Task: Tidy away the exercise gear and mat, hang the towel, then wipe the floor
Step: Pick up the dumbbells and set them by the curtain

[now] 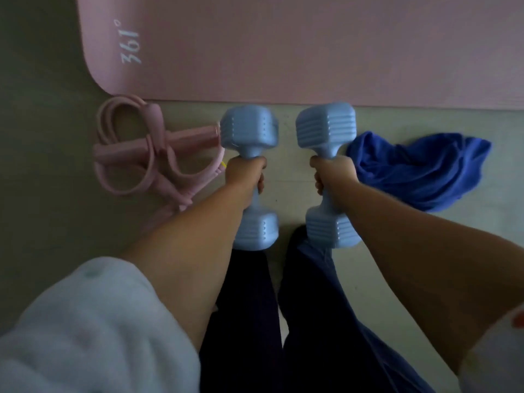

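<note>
1. Left hand [246, 172] is wrapped tight round the grip of the left dumbbell [249, 177], fingers curled fully, light blue, ribbed heads.
2. Right hand [332, 173] grips the bar of the right dumbbell [326, 174] the same way, fist closed on it.
3. Both dumbbells have their long axis running toward/away from the pink exercise mat [283, 46]: one head points at the mat edge, the other back at the person's legs. They sit roughly parallel, side by side, apart.
4. Far heads are just short of the mat's near edge, not on it. Cannot tell whether the dumbbells rest on the floor or are lifted.
5. Mat lies flat and unrolled, long axis across the view, rounded corner on the left, white "361°" print near that corner.
6. Pink skipping rope [147, 154], coiled with its handles, lies left of the left dumbbell, just below the mat corner; one handle end reaches the dumbbell's far head.
7. Blue towel [419, 171], crumpled, lies right of the right dumbbell, near the mat edge.
8. Floor [42, 137] is plain, pale grey-beige, dim light.
9. Dark trousers [255, 321] and a white sleeve [85, 321] sit nearest the camera.
</note>
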Available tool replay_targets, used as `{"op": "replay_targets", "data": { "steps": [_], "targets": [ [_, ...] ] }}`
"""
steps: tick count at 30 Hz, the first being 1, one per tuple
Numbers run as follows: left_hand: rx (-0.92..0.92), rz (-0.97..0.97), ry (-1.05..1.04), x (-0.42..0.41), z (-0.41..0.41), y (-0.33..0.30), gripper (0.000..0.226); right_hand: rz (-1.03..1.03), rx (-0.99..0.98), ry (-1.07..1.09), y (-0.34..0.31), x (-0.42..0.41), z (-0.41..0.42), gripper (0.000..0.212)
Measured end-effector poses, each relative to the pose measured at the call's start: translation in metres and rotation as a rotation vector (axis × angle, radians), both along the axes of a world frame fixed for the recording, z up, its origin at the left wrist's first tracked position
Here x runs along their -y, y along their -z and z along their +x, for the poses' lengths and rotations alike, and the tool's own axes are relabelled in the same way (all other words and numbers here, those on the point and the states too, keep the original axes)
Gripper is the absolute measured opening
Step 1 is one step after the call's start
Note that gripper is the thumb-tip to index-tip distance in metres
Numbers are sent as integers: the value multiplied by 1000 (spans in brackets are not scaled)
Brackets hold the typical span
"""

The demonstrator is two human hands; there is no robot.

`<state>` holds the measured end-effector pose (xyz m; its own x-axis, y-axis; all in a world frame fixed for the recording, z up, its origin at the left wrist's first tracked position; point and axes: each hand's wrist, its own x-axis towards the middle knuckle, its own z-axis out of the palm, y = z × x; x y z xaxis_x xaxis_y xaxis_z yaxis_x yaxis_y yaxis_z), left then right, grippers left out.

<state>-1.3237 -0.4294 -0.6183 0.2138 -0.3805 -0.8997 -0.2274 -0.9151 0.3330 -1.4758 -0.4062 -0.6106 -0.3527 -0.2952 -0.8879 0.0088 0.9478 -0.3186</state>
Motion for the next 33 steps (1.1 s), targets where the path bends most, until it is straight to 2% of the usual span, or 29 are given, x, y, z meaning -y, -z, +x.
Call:
{"op": "replay_targets", "data": {
  "steps": [6,11,15,20,25,29,33],
  "targets": [
    [38,50,163,-22,17,-190,20,18,2,-29,-187,-16,-3,10],
    [58,-23,170,-42,26,-360,22,-32,10,-31,-359,-40,-1,13],
    [64,-83,179,-60,34,-459,19,-47,-2,-71,-451,-69,4,13],
    [47,-82,203,-77,38,-511,12,-36,-32,-57,-507,-107,9,8],
    [14,-60,362,-81,30,-537,13,-88,-45,97,-539,-140,0,11],
    [13,-78,499,-84,-2,-563,16,-124,-52,275,-560,-171,-24,5],
    [-19,-163,677,-89,-74,-592,20,-143,-75,460,-585,-205,-84,6]
  ]
}}
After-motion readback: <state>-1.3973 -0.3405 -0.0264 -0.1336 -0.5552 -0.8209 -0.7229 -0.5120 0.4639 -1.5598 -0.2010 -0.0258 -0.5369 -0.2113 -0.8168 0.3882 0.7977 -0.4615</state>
